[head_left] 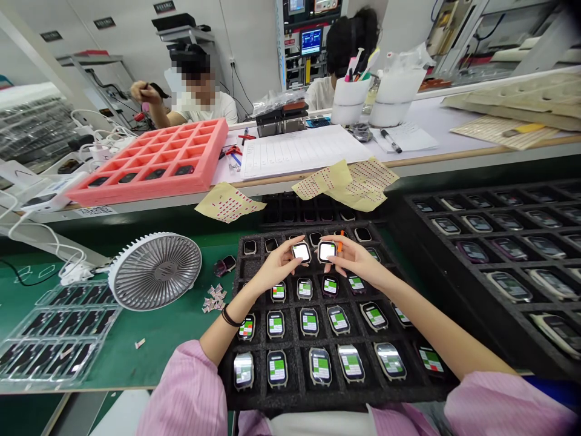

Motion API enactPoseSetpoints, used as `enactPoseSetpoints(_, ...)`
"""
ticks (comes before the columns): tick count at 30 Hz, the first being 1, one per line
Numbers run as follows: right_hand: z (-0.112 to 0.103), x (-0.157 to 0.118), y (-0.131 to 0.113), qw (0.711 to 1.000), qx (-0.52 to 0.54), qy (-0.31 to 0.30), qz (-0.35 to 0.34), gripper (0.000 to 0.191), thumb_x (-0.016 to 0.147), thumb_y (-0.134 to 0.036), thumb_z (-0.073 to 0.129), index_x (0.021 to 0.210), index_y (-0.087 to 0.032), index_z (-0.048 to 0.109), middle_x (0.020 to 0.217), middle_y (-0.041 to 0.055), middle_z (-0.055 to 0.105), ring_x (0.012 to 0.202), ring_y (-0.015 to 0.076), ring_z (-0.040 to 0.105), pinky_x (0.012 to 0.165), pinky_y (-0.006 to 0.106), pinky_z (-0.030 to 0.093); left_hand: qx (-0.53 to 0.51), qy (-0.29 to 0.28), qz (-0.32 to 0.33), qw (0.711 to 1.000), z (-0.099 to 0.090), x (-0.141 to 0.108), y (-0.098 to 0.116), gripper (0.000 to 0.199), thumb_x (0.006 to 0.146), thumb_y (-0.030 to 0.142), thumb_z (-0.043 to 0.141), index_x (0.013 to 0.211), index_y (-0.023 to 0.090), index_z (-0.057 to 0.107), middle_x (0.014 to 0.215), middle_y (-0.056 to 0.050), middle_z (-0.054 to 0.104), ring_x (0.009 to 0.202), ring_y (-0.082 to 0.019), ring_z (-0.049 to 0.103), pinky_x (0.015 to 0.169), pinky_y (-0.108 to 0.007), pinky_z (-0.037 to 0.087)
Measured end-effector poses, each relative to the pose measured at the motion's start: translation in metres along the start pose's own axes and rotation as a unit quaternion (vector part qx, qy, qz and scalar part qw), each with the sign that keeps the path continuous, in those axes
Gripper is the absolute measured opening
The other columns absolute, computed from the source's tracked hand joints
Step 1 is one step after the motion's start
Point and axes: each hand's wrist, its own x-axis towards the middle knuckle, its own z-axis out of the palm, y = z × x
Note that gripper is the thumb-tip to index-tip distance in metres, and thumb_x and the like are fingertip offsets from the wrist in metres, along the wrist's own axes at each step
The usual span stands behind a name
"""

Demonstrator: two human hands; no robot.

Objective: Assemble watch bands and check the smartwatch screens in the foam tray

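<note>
My left hand (288, 261) grips a smartwatch without a strap (301, 252), its screen lit white. Beside it, my right hand (347, 257) holds a second watch (327, 251), also glowing white, with the thumb at its lower edge. Both watches are held side by side above a black foam tray (290, 348). In the tray's slots lie several more watches, many with green and white screens, such as the nearer watch (321, 365); a few screens show red patches. An orange strip (340, 241) shows by my right fingers.
Left of the tray stand a round fan (157, 270), small loose tags (215, 298) and a clear plastic tray (59, 330). Another black tray of watches (499, 242) lies right. On the shelf above sit a pink foam tray (200, 163) and paper sheets (299, 151). Two people (204, 103) are beyond.
</note>
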Motion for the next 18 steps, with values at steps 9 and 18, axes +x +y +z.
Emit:
enactPoseSetpoints(9, 0.005, -0.002, -0.011, 0.999, -0.004, 0.034, 0.02, 0.041, 0.08, -0.041, 0.067, 0.115, -0.02, 0.058, 0.092, 0.0075, 0.067, 0.055, 0.0135, 0.064, 0.039, 0.022, 0.038, 0.013, 0.058, -0.012, 0.998, 0.002, 0.0, 0.005, 0.044, 0.087, 0.038, 0.056, 0.125, 0.015, 0.057, 0.089, -0.006, 0.065, 0.068, -0.012, 0.063, 0.048, -0.017, 0.039)
enactPoseSetpoints(18, 0.008, -0.002, -0.014, 0.996, -0.02, 0.083, 0.027, 0.037, 0.079, -0.05, 0.065, 0.098, -0.018, 0.063, 0.074, 0.0021, 0.066, 0.04, 0.0094, 0.056, 0.034, 0.021, 0.03, 0.021, 0.072, -0.018, 0.997, 0.004, 0.001, 0.007, 0.035, 0.085, 0.04, 0.059, 0.105, 0.012, 0.068, 0.091, -0.008, 0.071, 0.06, -0.01, 0.058, 0.045, -0.018, 0.039)
